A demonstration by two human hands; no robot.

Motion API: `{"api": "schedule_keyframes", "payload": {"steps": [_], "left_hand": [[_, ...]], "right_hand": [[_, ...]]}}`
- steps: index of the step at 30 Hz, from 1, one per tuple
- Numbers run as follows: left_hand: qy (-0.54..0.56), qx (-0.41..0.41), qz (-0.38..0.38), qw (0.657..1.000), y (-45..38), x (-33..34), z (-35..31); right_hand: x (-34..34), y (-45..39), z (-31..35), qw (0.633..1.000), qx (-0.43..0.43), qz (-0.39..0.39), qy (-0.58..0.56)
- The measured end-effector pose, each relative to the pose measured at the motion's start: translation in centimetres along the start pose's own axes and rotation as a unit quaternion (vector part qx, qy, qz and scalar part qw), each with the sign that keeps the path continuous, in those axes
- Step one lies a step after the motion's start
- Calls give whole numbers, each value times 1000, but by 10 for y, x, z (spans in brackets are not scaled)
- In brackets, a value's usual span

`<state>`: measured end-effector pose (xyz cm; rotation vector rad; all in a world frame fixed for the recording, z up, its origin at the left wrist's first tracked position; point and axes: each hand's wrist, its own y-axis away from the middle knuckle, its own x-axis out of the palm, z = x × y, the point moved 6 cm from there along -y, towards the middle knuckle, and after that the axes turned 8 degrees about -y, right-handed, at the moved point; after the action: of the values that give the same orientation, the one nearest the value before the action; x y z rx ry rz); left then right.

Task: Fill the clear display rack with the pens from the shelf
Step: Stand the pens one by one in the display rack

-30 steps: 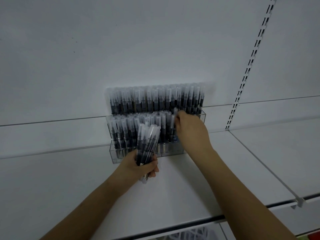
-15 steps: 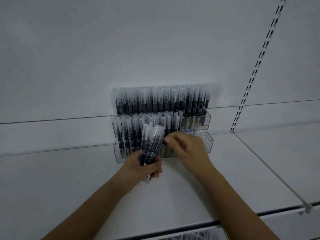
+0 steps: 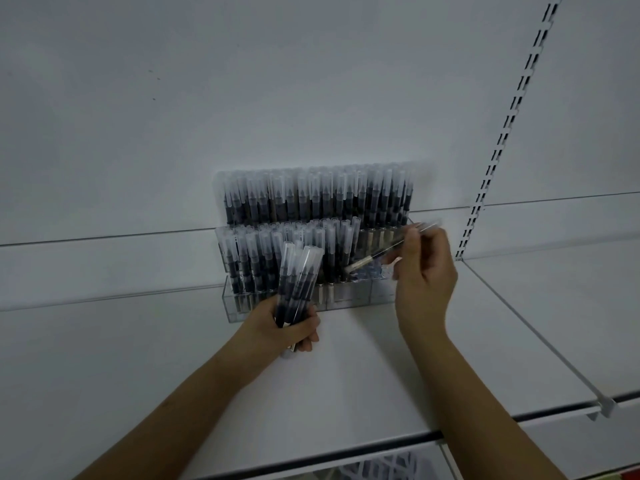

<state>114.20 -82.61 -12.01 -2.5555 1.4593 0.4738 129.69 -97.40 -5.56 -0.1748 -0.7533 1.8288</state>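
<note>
The single pen [image 3: 391, 249] blurs at its cap end; the bundle of pens [image 3: 296, 289] hides rack [image 3: 360, 299] slots behind it.

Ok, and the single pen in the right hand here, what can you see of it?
The slim dark-barrelled pen with a clear plastic cap is pinched near its middle by the right hand. It lies tilted, capped end up and to the right, pale lower end pointing down-left toward the unfilled right part of the clear acrylic tiered display rack's lower tier. Whether its tip touches the rack cannot be told. Motion blur hides finer detail.
</note>
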Motion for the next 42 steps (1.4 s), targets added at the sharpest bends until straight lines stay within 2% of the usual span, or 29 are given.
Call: {"api": "schedule_keyframes", "payload": {"steps": [3,10,14,16,20,27,33,38,42], "left_hand": [[-5,-3,-2,1000,0,0,0],[3,4,3,1000,0,0,1],[-6,-1,-4,1000,-1,0,1],[-11,-1,-5,1000,-1,1,0],[-10,4,-3,1000,-1,0,0],[-7,1,-1,1000,-1,0,0],[-11,2,1,1000,-2,0,2],[-8,0,1,1000,-2,0,2],[-11,3,5,1000,-1,0,0]], "right_hand": [[-3,-3,2,995,-44,-2,89],[15,-2,-8,975,-62,117,182],[35,-6,-19,934,-65,211,281],[45,-9,-21,920,-71,230,309],[55,-11,-24,901,-100,221,360],[50,-12,-24,908,-87,177,369],[51,-8,-27,886,-135,161,412],[51,-3,-35,870,-132,168,444],[34,2,-32,881,-98,139,442]]}}
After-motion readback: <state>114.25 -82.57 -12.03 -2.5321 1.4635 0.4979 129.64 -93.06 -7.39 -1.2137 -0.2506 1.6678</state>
